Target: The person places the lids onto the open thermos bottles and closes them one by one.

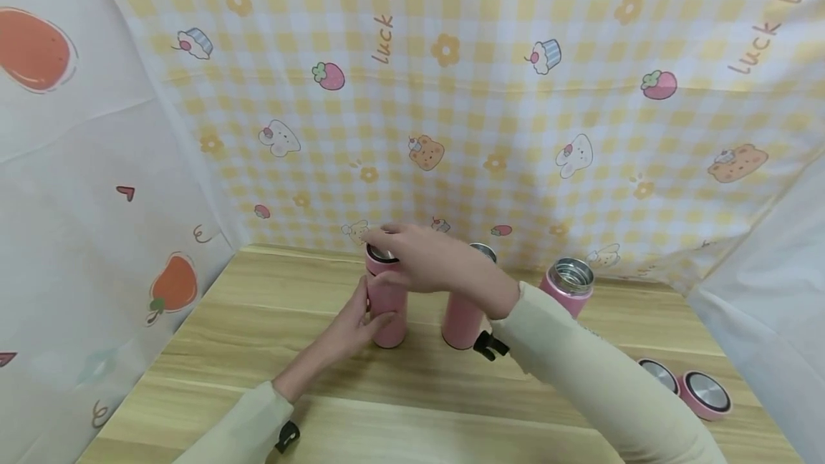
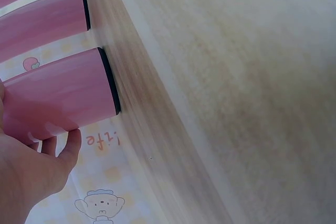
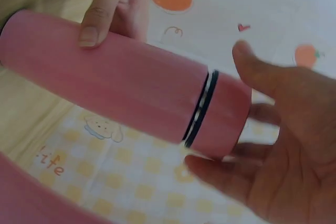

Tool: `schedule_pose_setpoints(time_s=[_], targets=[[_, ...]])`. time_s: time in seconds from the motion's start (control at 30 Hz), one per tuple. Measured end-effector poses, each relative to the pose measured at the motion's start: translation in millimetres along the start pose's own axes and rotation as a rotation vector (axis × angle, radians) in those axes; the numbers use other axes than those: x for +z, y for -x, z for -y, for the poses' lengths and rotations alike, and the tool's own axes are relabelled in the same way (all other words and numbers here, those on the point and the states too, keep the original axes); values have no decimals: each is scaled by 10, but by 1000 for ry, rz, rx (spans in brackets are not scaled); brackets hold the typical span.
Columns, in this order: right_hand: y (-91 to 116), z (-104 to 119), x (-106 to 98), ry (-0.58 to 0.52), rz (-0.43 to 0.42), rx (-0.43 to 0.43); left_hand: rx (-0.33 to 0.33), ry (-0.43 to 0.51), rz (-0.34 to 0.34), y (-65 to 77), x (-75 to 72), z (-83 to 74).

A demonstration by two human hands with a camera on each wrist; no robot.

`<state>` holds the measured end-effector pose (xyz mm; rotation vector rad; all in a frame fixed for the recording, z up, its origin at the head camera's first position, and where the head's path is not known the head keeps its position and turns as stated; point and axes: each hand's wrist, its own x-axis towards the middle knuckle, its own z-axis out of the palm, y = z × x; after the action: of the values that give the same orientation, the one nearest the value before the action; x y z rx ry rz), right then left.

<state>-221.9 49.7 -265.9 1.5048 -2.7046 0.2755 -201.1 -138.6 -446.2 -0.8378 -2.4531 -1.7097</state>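
A pink thermos bottle [image 1: 389,317] stands upright at the left of the other bottles. My left hand [image 1: 350,329] grips its body, thumb on the near side and fingers behind, as the left wrist view also shows. On its mouth sits a pink lid [image 3: 224,114], with a dark ring and a thin silvery line at the joint. Around this lid my right hand [image 3: 294,140] is spread. The thumb is lifted off it and the index fingertip lies just clear of its side, while other fingers are partly hidden behind the lid.
A second pink bottle [image 1: 460,317] stands just to the right, partly behind the right forearm. Farther right is a lidless pink bottle [image 1: 567,299] with a steel mouth. Two lids [image 1: 707,391] lie side by side on the wooden table [image 1: 290,278] at right. A checked cloth hangs behind.
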Motion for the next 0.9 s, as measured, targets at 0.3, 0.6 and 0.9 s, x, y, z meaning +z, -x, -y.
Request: schedule_pose_setpoints(time_s=[0.3, 0.6, 0.9], targets=[[28, -269, -88, -220, 85, -190, -30, 16, -11, 5, 9, 4], [27, -270, -90, -234, 130, -165, -55, 17, -10, 9, 18, 7], [17, -269, -69, -240, 107, -176, -62, 24, -6, 9, 14, 34]])
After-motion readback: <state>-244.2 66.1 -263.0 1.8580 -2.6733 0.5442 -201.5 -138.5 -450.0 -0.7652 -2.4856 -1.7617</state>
